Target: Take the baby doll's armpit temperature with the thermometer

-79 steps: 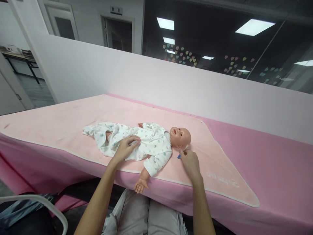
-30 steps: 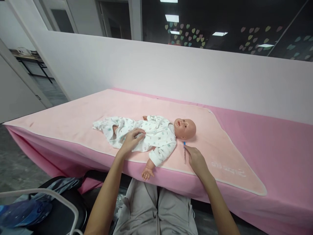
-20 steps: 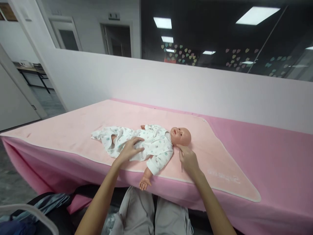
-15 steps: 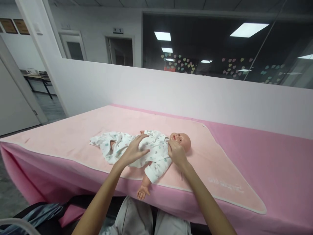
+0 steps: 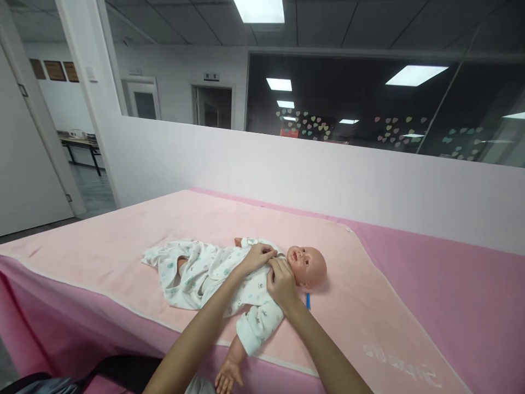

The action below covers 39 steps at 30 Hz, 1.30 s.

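A baby doll (image 5: 310,268) lies on its back, its head to the right and its legs to the left. It wears a white patterned baby outfit (image 5: 219,268), open around one leg. My left hand (image 5: 258,258) is at the collar with fingers closed on the cloth. Right beside it, my right hand (image 5: 281,282) pinches the neckline below the doll's chin. The fingertips of both hands nearly meet, and they hide the part of the collar they hold. One bare doll arm (image 5: 232,368) hangs toward the near edge.
Under the doll is a peach pad (image 5: 361,306) with a white border, spread over a pink cloth (image 5: 451,273). A short blue strip (image 5: 308,301) lies by the doll's neck. A white low wall (image 5: 328,175) with glass above bounds the far side.
My left hand has moved right, from above the doll's belly to the collar, and its fingers have closed. My right hand stays by the neckline. The view has tilted up, and a blue strip shows.
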Available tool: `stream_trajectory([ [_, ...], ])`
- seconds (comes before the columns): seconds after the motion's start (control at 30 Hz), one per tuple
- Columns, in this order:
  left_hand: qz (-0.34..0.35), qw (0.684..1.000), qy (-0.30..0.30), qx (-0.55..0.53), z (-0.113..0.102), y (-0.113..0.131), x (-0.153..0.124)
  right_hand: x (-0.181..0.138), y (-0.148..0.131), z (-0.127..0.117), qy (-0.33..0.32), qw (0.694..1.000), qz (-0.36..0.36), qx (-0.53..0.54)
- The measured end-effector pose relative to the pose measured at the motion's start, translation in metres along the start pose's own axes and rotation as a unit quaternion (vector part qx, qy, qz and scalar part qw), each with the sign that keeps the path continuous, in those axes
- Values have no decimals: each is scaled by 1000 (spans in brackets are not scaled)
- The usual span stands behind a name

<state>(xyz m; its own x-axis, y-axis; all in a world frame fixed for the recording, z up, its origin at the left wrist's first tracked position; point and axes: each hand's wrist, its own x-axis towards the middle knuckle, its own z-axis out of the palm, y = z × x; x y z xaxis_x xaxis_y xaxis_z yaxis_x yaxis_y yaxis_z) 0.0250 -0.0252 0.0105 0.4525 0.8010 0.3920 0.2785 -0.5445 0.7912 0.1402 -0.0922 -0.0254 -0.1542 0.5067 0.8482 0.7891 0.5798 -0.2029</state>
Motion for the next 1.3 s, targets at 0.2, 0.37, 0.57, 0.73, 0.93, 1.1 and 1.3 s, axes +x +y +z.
stream_trajectory([
  [0.2,-14,999,-28,-8,-8,6,-5,-1,-1,3,26,999,18,30],
  [0.37,-25,996,-60,-66,-11,3,-6,-4,2,5,38,998,11,48],
  [0.57,-42,985,-96,-137,-15,6,-8,-6,2,5,76,996,-13,39],
  [0.73,-58,976,-81,-192,-13,-1,-7,-6,4,5,111,993,-40,15],
  [0.93,-43,955,-96,-279,-7,-7,-5,-4,3,0,106,994,-15,-10],
  [1.1,-54,947,-104,-300,-3,-11,-3,-4,2,-1,108,993,-12,-41],
  [1.3,-27,954,-110,-277,-1,-16,-3,-3,-2,-1,122,991,7,-58],
])
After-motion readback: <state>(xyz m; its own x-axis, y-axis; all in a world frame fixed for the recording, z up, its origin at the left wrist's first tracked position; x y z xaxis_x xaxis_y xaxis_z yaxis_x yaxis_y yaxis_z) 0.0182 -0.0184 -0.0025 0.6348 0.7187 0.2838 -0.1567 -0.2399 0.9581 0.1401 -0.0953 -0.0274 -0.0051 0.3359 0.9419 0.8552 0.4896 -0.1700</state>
